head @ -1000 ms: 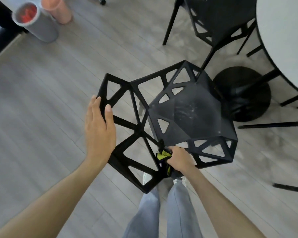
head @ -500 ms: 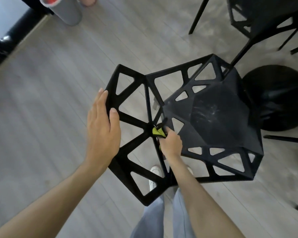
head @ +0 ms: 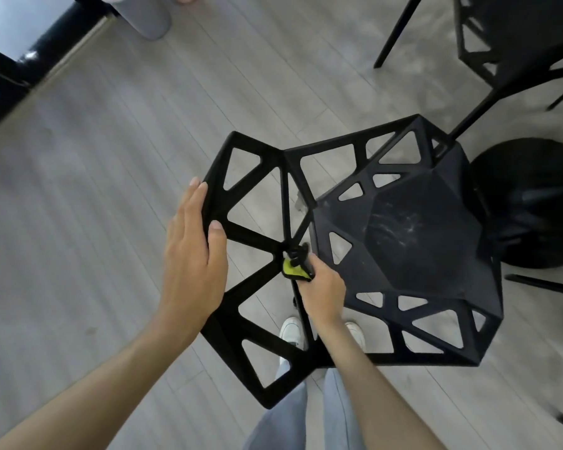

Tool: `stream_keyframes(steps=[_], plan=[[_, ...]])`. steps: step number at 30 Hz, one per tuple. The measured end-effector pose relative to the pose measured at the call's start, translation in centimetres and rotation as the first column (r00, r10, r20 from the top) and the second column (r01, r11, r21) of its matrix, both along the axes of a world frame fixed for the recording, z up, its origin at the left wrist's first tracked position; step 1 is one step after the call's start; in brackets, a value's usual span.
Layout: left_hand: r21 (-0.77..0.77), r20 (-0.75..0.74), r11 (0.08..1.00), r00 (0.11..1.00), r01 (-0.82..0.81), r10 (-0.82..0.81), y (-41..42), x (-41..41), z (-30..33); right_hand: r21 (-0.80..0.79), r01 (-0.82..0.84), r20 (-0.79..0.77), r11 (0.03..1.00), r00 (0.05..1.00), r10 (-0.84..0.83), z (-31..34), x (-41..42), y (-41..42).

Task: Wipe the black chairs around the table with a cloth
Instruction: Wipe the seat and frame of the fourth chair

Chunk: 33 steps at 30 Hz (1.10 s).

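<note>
A black chair (head: 413,241) with triangular cut-outs stands below me, its backrest towards me on the left. My left hand (head: 192,254) lies flat on the backrest's top edge, fingers straight. My right hand (head: 322,290) grips a yellow-green cloth (head: 291,269), bunched and mostly hidden in the fist, and presses it on a backrest strut where seat and back meet. The seat shows pale scuff marks.
A second black chair (head: 514,43) stands at the top right. The table's round black base (head: 533,203) sits right of the chair. A grey bin (head: 143,14) stands at the top left by a black frame (head: 30,53). My white shoes (head: 293,332) show through the backrest.
My right hand has slid the cloth up the strut from the seat's near edge to the joint of back and seat. The view has shifted. My left hand stays on the backrest.
</note>
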<state>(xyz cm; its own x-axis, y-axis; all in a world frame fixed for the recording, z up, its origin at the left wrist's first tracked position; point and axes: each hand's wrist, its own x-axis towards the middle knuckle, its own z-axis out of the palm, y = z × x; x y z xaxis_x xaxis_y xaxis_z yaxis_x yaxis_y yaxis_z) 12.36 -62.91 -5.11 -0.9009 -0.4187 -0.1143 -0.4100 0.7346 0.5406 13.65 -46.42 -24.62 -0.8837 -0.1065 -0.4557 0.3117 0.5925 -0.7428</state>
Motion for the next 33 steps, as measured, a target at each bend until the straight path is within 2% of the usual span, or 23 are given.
stream_keyframes(steps=[2, 9, 14, 17, 20, 24, 26, 29, 33], plan=[[-0.009, 0.006, 1.0, 1.0, 0.006, -0.005, 0.0, 0.0, 0.1, -0.002, 0.009, -0.08, 1.0, 0.997, -0.009, 0.4, -0.3, -0.8], [0.016, -0.008, 1.0, 1.0, 0.012, -0.012, 0.0, 0.0, -0.1, 0.038, 0.145, -0.046, 0.989, 0.989, -0.143, -3.3, -5.8, -2.5], [0.021, -0.019, 1.0, 1.0, 0.01, -0.01, -0.3, 0.1, -0.4, 0.107, 0.21, 0.073, 0.972, 0.973, -0.218, -6.4, -11.0, -3.4], [0.023, -0.007, 1.0, 1.0, 0.013, -0.013, -0.3, 0.0, -0.4, 0.103, 0.234, 0.102, 0.967, 0.964, -0.244, -5.2, -10.3, -3.7], [0.019, -0.014, 1.0, 1.0, 0.021, -0.021, -0.3, 0.0, -0.3, -0.045, 0.165, 0.072, 0.985, 0.984, -0.161, -2.6, -6.7, -2.5], [0.003, 0.002, 1.0, 1.0, 0.018, -0.018, -0.2, 0.0, -0.2, -0.108, 0.005, 0.054, 0.994, 0.999, 0.001, 0.6, -3.3, -0.8], [-0.003, 0.009, 1.0, 1.0, 0.023, -0.023, -0.2, -0.1, -0.2, -0.131, -0.022, 0.031, 0.991, 0.999, 0.027, 1.6, -2.4, -0.6], [-0.011, 0.018, 1.0, 1.0, 0.024, -0.024, -0.1, 0.0, -0.1, -0.15, 0.095, 0.015, 0.984, 0.995, -0.094, 2.1, -3.5, -2.0], [-0.017, 0.007, 1.0, 1.0, 0.023, -0.023, -0.3, 0.0, -0.2, -0.215, 0.303, -0.078, 0.928, 0.942, -0.326, 1.9, -10.6, -6.1]])
